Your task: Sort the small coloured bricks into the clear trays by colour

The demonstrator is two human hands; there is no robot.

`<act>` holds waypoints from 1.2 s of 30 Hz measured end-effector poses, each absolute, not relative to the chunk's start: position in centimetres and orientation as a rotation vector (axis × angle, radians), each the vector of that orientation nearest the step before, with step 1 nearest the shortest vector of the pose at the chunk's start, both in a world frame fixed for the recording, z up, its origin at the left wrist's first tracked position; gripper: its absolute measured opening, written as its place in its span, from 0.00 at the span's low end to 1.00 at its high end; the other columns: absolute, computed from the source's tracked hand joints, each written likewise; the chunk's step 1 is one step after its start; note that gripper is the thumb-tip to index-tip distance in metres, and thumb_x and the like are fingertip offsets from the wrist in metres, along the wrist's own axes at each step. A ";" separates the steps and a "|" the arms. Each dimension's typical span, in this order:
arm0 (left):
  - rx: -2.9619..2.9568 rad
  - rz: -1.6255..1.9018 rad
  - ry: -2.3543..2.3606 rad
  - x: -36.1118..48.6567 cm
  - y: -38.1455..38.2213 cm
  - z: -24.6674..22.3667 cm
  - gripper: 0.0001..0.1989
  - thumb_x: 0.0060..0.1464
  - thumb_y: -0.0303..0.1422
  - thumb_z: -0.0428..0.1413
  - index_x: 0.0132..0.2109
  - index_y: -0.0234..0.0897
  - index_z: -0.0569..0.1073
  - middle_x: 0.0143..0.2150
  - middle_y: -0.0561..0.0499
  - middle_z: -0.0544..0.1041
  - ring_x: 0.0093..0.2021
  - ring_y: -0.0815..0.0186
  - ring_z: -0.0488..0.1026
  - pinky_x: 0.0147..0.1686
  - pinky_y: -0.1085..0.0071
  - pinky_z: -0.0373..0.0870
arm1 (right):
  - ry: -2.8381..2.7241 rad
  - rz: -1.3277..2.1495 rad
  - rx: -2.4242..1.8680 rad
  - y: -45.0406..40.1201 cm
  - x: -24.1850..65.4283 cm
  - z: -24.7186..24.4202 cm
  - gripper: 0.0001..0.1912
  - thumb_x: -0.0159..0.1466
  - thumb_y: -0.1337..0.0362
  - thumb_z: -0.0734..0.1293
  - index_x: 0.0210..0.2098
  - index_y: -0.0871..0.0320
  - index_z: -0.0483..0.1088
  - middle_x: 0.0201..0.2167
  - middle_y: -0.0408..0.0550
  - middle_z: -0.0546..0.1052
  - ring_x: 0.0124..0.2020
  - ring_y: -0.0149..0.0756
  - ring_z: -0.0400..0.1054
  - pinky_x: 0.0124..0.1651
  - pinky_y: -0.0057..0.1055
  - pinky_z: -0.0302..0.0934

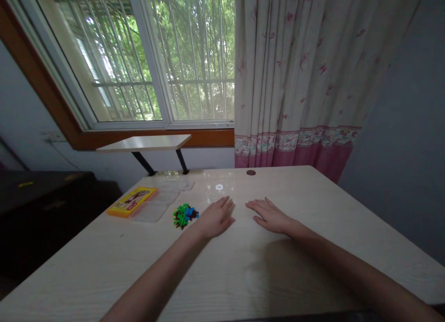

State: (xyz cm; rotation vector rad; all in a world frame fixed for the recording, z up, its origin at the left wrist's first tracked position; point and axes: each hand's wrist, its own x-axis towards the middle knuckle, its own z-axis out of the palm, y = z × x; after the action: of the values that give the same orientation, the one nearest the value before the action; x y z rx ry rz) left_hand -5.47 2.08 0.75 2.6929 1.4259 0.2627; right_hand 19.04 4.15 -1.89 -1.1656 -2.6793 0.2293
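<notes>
Left hand point(217, 217) and right hand point(271, 216) lie palm-down over table point(239, 280), fingers extended, gripping nothing. Small coloured pieces point(185, 215) sit heaped beside the left, presumably for easy reach. Farther left, yellow box point(134, 201) overlaps clear plastic point(158, 205), likely pushed aside.

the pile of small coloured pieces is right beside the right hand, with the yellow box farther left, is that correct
Not quite: the head view shows the pile beside the left hand. The yellow box is indeed farther left.
</notes>
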 end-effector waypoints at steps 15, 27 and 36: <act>2.355 0.545 1.848 -21.0 -1.4 -2.2 0.39 0.48 0.51 0.48 0.60 0.33 0.49 0.61 0.40 0.53 0.60 0.54 0.51 0.57 0.57 0.52 | -2.694 0.192 -0.696 7.8 6.2 -1.6 0.19 0.60 0.63 0.58 0.51 0.59 0.61 0.52 0.52 0.65 0.54 0.38 0.56 0.54 0.38 0.50; 2.472 0.370 1.808 -19.7 1.6 -2.5 0.41 0.46 0.53 0.47 0.59 0.28 0.51 0.60 0.35 0.55 0.60 0.50 0.50 0.56 0.55 0.50 | -2.726 0.164 -0.727 9.5 -1.7 -2.3 0.19 0.61 0.64 0.56 0.53 0.58 0.58 0.52 0.53 0.64 0.53 0.42 0.57 0.51 0.40 0.53; 2.542 0.320 1.732 -18.9 2.0 -3.1 0.38 0.51 0.51 0.43 0.60 0.28 0.48 0.61 0.35 0.52 0.61 0.53 0.47 0.57 0.57 0.48 | -2.717 0.096 -0.767 8.6 -1.3 -2.4 0.17 0.62 0.62 0.56 0.50 0.57 0.61 0.47 0.52 0.67 0.50 0.44 0.57 0.48 0.41 0.55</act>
State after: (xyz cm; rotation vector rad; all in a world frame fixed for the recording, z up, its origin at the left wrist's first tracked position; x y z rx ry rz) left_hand -18.94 2.00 -3.07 2.5423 1.7322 0.3202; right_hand -1.28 8.65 -2.42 -0.7665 -2.7169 0.0961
